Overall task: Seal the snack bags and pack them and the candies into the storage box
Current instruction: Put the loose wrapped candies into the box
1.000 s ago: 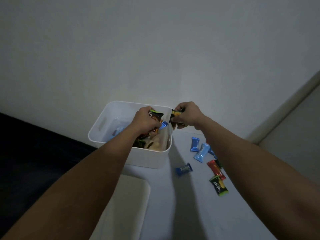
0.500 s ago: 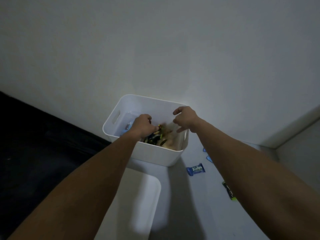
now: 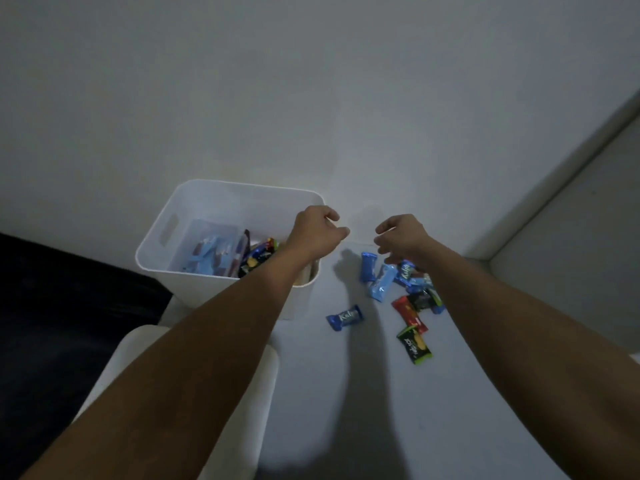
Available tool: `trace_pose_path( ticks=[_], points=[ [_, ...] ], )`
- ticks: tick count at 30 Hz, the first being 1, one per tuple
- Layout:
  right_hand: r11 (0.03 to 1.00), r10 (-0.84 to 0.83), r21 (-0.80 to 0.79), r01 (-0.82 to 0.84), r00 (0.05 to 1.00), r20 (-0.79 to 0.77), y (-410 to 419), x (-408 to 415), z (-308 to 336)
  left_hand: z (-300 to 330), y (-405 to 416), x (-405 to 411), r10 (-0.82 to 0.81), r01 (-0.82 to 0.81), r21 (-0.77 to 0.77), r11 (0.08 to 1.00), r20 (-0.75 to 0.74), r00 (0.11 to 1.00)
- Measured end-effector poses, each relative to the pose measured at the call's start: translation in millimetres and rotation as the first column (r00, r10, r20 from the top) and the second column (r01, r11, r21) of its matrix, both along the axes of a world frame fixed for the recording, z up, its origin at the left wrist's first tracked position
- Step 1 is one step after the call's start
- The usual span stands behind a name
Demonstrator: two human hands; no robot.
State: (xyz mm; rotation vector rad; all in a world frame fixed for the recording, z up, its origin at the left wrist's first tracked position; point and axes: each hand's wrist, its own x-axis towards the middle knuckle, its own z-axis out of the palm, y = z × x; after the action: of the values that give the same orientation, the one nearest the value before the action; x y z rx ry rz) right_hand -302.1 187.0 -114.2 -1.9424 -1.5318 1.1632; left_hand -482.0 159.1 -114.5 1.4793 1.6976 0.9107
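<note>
I saw the pale surface [image 3: 346,393] carrying everything, with a white lid-like panel [image 3: 173,393] lying at its near left edge under my left forearm. The white storage box [image 3: 194,216] stood at the back left against the wall, already holding sealed snack bags [image 3: 211,258] and a few wrapped candies [image 3: 258,258] heaped toward its right side. My left hand [image 3: 317,233] hung over the box's right rim, fingers loosely curled and holding nothing. My right hand [image 3: 403,237] hovered just right of the box, fingers spread apart and empty, above the loose sweets. Those remaining candies lay scattered on the surface to the right of the box: a dark blue one [image 3: 344,317] apart from the rest nearest the box, 2 more blue ones [image 3: 369,267] and a light blue one [image 3: 382,284] close under my right hand, a red one [image 3: 408,313], and a green-and-black one [image 3: 414,344] nearest me.
</note>
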Motion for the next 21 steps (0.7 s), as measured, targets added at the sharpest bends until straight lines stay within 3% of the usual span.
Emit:
trace_pose_path(
  ticks=[5, 10, 13, 16, 18, 21],
  points=[
    [0.997, -0.030, -0.060, 0.038, 0.991, 0.132, -16.4, 63.0, -23.5, -19.7, -5.4, 60.8, -0.164, 0.162, -0.083, 0.983, -0.008, 0.987],
    [0.985, 0.106, -0.164, -0.054, 0.937, 0.334, -30.5, 106.1, -52.6, -72.4, -21.4, 85.5, -0.342, 0.288, -0.260, 0.922, -0.193, 0.920],
    [0.958, 0.260, -0.229, -0.171, 0.852, 0.454, -40.8, 121.4, -74.9, -109.4, -30.6, 88.3, -0.462, 0.306, -0.399, 0.864, -0.390, 0.796],
    [0.924, 0.359, -0.294, -0.245, 0.820, 0.446, -46.1, 129.4, -103.2, -139.3, -37.7, 86.5, -0.526, 0.216, -0.523, 0.824, -0.566, 0.635],
    [0.895, 0.432, -0.328, -0.302, 0.771, 0.468, -46.2, 135.0, -125.2, -158.2, -43.4, 87.9, -0.526, 0.187, -0.544, 0.818, -0.577, 0.625],
    [0.850, 0.525, -0.355, -0.389, 0.681, 0.510, -54.2, 135.1, -140.0, -178.5, -49.1, 94.7, -0.479, 0.185, -0.510, 0.840, -0.539, 0.693]
  ],
)
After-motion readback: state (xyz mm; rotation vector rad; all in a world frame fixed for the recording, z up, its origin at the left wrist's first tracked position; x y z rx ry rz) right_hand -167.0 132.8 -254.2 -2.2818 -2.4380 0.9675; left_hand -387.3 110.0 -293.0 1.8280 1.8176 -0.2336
